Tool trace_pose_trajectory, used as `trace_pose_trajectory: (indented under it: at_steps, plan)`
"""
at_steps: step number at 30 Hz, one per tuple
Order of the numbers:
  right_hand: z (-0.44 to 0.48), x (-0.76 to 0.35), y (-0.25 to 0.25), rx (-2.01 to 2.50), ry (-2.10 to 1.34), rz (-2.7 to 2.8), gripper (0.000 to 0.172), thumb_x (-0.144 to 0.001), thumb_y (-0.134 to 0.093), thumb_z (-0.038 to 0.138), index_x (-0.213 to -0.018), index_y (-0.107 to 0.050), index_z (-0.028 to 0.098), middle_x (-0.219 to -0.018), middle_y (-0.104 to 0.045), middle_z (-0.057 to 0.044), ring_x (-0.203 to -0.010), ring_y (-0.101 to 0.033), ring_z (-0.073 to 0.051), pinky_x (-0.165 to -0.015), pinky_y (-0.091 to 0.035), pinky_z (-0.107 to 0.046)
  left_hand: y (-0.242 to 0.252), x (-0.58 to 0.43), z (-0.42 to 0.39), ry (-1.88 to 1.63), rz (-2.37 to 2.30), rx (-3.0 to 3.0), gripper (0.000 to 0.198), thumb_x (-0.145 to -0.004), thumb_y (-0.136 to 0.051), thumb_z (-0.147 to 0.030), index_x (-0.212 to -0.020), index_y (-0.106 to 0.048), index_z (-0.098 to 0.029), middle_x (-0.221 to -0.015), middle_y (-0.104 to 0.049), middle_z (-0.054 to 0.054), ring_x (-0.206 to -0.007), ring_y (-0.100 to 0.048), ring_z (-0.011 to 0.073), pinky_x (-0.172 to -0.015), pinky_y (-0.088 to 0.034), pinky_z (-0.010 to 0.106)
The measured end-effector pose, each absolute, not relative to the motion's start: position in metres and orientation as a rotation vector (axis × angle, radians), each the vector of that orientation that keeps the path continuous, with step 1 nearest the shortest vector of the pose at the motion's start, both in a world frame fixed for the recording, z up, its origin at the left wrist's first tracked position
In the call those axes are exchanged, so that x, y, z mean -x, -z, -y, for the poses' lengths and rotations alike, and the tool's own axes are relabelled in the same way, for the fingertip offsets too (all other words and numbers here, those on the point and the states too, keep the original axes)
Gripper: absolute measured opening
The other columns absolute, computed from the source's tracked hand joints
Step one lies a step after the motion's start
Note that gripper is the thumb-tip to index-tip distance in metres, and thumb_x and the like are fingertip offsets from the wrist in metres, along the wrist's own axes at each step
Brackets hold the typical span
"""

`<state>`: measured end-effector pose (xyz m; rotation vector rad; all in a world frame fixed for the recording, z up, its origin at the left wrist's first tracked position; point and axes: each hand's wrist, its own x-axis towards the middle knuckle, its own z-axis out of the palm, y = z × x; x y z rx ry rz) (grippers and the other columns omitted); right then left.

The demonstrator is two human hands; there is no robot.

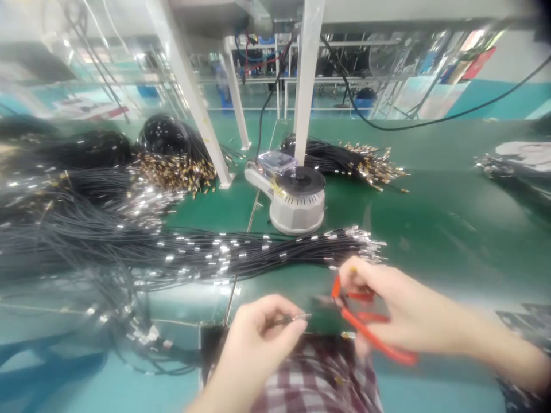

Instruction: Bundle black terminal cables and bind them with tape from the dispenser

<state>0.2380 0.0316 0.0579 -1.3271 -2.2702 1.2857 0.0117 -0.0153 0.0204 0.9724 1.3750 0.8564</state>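
Observation:
My left hand (267, 332) pinches a thin cable end (306, 316) between thumb and fingers, its bare metallic tip sticking out to the right. My right hand (387, 304) is wrapped around red-handled pliers (365, 330), slightly blurred. Their jaws point left toward the cable tip and stand apart from it. Just below the pliers shows a small gold-and-white connector (348, 335); what holds it is unclear. Behind both hands a long bundle of black cables (258, 252) with silvery ends and white labels lies across the green table (430, 241).
A white round device with a black top (298, 201) stands mid-table beside a white post (306, 86). More cable bundles with gold ends (172, 172) are heaped at the left, another (365, 160) behind the device. A black cord (408, 127) hangs across the right.

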Motion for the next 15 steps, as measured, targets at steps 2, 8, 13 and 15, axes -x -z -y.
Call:
trace_pose_trajectory:
  at_steps: [2, 8, 13, 15]
  plan:
    - [-0.028, -0.232, -0.063, 1.346, -0.977, 2.501, 0.035, -0.069, -0.076, 0.035, -0.084, -0.046, 0.024, -0.076, -0.06, 0.003, -0.067, -0.049, -0.015, -0.064, -0.039, -0.026, -0.02, -0.009, 0.018, -0.821, -1.367, -1.023, 0.006, -0.067, -0.072, -0.022, -0.065, -0.07, -0.016, -0.051, -0.057, -0.002, -0.045, -0.042, 0.0092, -0.045, -0.034, 0.021]
    - [-0.038, -0.23, -0.064, 1.159, -0.523, 2.852, 0.029, -0.071, -0.07, 0.034, -0.069, -0.044, 0.022, -0.058, -0.053, 0.005, -0.056, -0.04, -0.013, -0.06, -0.03, -0.025, -0.02, -0.006, 0.028, -0.843, -1.356, -1.154, 0.009, -0.072, -0.069, -0.021, -0.064, -0.068, -0.018, -0.05, -0.053, -0.003, -0.043, -0.036, 0.0082, -0.043, -0.031, 0.021]
    - [-0.039, -0.231, -0.068, 1.101, -0.424, 2.939, 0.027, -0.072, -0.07, 0.036, -0.066, -0.048, 0.022, -0.054, -0.05, 0.004, -0.055, -0.036, -0.014, -0.055, -0.024, -0.024, -0.02, -0.005, 0.031, -0.832, -1.345, -1.262, 0.011, -0.073, -0.067, -0.019, -0.062, -0.067, -0.018, -0.046, -0.045, -0.006, -0.042, -0.026, 0.0069, -0.042, -0.029, 0.021]
    - [-0.039, -0.232, -0.071, 1.094, -0.409, 2.947, 0.029, -0.071, -0.071, 0.037, -0.064, -0.047, 0.022, -0.052, -0.048, 0.005, -0.054, -0.035, -0.013, -0.054, -0.023, -0.024, -0.02, -0.005, 0.031, -0.822, -1.338, -1.269, 0.012, -0.074, -0.067, -0.019, -0.062, -0.067, -0.018, -0.047, -0.046, -0.005, -0.042, -0.027, 0.0072, -0.042, -0.029, 0.021]
